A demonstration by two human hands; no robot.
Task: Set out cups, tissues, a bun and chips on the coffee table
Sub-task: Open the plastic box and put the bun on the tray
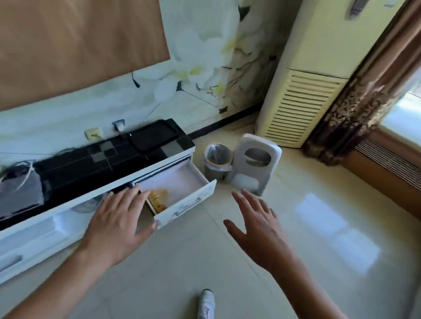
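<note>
Right now the drawer point(179, 189) of the low white cabinet point(57, 225) stands pulled out, and everything is placed around it. Inside the drawer, toward its near-left corner, lies an orange-yellow packet point(157, 198), most likely the chips, though the blur makes the print unreadable. The left hand point(120, 218) is spread flat, fingers apart and holding nothing, over the drawer's left edge with its fingertips just beside the packet. The right hand point(255, 224) hangs in the air to the right of the drawer front, palm down, fingers fanned wide, also empty and touching nothing. Beyond the drawer's far-right corner, on the pale tiled floor point(322, 236), a small grey bin point(216, 162) sits just beside a white step stool point(255, 163). Below the drawer, near the bottom edge, one white shoe point(206, 306) shows on the tiles.
</note>
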